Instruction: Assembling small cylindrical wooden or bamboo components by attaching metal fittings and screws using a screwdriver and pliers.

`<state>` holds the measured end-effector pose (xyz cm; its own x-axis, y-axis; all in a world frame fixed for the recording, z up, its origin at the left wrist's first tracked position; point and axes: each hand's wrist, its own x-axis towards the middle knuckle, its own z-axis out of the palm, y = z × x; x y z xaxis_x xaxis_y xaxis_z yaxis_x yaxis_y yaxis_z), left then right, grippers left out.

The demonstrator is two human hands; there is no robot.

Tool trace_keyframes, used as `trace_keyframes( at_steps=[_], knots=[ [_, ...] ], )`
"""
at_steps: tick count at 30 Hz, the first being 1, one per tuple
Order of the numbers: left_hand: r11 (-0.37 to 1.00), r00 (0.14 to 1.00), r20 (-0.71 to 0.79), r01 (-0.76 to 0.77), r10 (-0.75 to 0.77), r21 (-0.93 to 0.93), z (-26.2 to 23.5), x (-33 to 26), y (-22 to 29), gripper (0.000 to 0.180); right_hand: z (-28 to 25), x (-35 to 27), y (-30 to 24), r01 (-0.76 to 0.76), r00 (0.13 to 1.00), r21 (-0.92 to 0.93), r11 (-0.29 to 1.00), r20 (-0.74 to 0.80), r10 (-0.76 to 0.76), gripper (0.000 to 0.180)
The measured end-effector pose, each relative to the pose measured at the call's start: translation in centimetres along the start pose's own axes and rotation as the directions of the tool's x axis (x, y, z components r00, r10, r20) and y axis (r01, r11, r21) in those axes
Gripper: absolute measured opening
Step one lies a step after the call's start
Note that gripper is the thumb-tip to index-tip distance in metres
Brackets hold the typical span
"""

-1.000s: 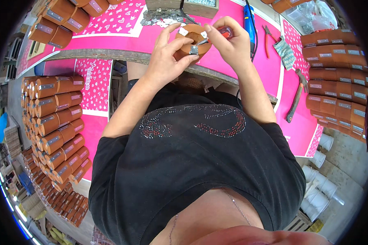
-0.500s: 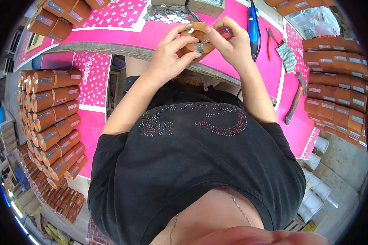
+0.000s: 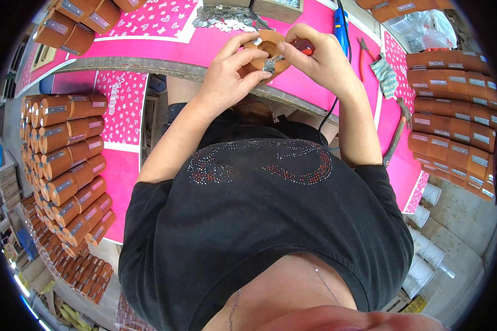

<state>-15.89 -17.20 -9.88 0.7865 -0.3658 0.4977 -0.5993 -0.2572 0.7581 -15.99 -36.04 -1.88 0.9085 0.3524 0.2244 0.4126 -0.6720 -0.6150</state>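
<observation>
Just above the table edge, my left hand (image 3: 231, 76) has its fingers and thumb wrapped round a small hollow orange-brown clay pot (image 3: 282, 65). A small grey metal plate (image 3: 269, 65) sits at the pot's near wall, beside my left thumb. My right hand (image 3: 321, 59) is closed round the red handle of a screwdriver (image 3: 303, 47). Its shaft points left toward the metal plate, and the fingers hide part of it. Whether the tip touches the plate, I cannot tell.
Loose grey and white metal pieces (image 3: 226, 21) lie beyond the pot. A blue corded power tool (image 3: 341, 30), red-handled pliers (image 3: 363, 58), a patterned cloth (image 3: 385, 74) and a hammer (image 3: 397, 132) lie to the right. Plated clay pots are stacked left (image 3: 66, 140) and right (image 3: 453, 110).
My right wrist and forearm have swung a little outward to the right, and the hand has turned about the screwdriver handle. The pot and my left hand stay almost in place.
</observation>
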Motion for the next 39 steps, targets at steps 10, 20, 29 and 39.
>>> trace_keyframes(
  at_steps=[10,20,29,39],
  knots=[
    [1.000,1.000,-0.022,-0.015,0.015,-0.006,0.2,-0.2,-0.4,0.029,-1.9,1.3,-1.8,0.100,0.939,-0.278,0.955,0.345,0.002,0.025],
    [0.998,0.996,-0.073,-0.053,0.055,0.024,1.3,-0.3,-0.5,0.042,0.0,4.4,-4.0,0.276,0.886,-0.519,0.809,0.464,-0.005,0.026],
    [0.999,0.969,-0.243,0.030,-0.032,-0.014,4.5,-0.3,0.4,0.063,1.0,2.0,-2.8,0.166,0.986,-0.530,0.832,0.112,-0.126,0.019],
    [0.998,0.923,-0.385,-0.050,0.030,-0.041,5.6,1.0,-0.7,0.077,0.7,3.0,-1.6,0.199,0.979,-0.400,0.895,0.113,-0.167,0.019]
  ],
)
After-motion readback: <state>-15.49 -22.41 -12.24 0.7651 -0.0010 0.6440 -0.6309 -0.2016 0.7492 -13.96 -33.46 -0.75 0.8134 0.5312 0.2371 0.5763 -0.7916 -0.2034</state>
